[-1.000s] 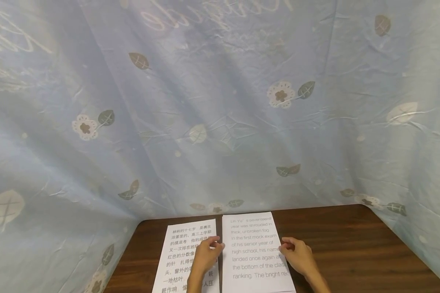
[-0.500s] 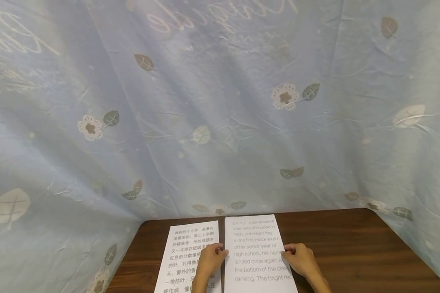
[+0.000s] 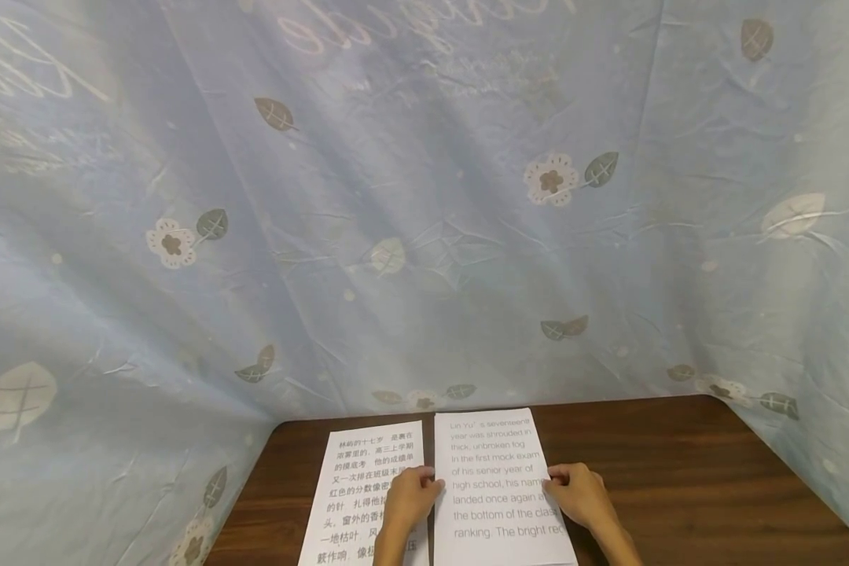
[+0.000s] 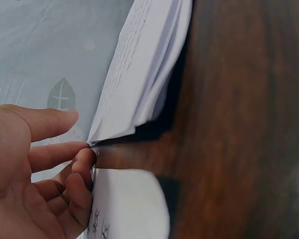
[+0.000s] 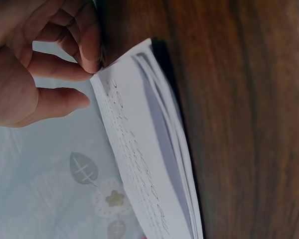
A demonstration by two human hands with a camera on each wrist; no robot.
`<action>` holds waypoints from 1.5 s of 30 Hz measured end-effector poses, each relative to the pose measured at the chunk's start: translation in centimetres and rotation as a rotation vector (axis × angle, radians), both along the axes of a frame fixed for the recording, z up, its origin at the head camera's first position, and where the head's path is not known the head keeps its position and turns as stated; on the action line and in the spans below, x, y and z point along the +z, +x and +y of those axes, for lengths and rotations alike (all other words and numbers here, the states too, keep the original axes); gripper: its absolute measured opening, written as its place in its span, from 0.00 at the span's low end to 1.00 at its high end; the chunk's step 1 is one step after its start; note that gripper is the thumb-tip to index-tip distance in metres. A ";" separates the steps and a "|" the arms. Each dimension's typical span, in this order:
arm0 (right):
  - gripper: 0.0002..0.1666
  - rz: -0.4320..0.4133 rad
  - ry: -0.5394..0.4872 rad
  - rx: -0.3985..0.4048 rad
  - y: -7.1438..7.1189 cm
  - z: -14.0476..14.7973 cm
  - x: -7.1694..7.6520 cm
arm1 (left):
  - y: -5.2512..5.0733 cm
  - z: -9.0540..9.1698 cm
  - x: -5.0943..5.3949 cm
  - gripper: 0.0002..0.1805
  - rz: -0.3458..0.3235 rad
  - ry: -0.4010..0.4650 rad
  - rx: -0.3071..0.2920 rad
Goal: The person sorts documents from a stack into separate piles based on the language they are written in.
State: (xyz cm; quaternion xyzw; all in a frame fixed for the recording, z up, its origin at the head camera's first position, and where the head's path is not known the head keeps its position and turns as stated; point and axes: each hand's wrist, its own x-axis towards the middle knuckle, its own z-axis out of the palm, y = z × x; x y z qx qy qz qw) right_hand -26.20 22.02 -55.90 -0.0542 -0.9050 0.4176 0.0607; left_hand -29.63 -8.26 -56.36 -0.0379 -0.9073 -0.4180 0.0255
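A pale blue, creased fabric cloth point(image 3: 460, 314) hangs behind the far edge of a dark brown, wood-grained table point(image 3: 686, 472) and runs along its left and right edges. The table's far corners are rounded. High on the cloth loops white script lettering point(image 3: 357, 31). Below, a white scalloped flower print with a brown centre point(image 3: 550, 181) joins a grey-green leaf print point(image 3: 600, 169); a large whitish leaf print point(image 3: 17, 397) lies out past the left edge, a small dark leaf print point(image 3: 778, 404) near the far right corner
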 end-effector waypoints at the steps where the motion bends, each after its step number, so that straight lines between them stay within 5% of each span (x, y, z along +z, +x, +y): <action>1: 0.19 0.002 0.003 -0.001 0.0 0.0 0.1 | 0.0 0.0 0.0 0.21 -0.002 0.002 -0.001; 25: 0.21 0.034 -0.088 -0.066 0.2 0.0 0.5 | 0.7 1.3 0.6 0.21 0.054 0.169 -0.020; 45: 0.23 -0.004 -0.111 -0.036 0.5 4.4 0.6 | 1.2 6.0 0.1 0.21 0.042 0.250 0.002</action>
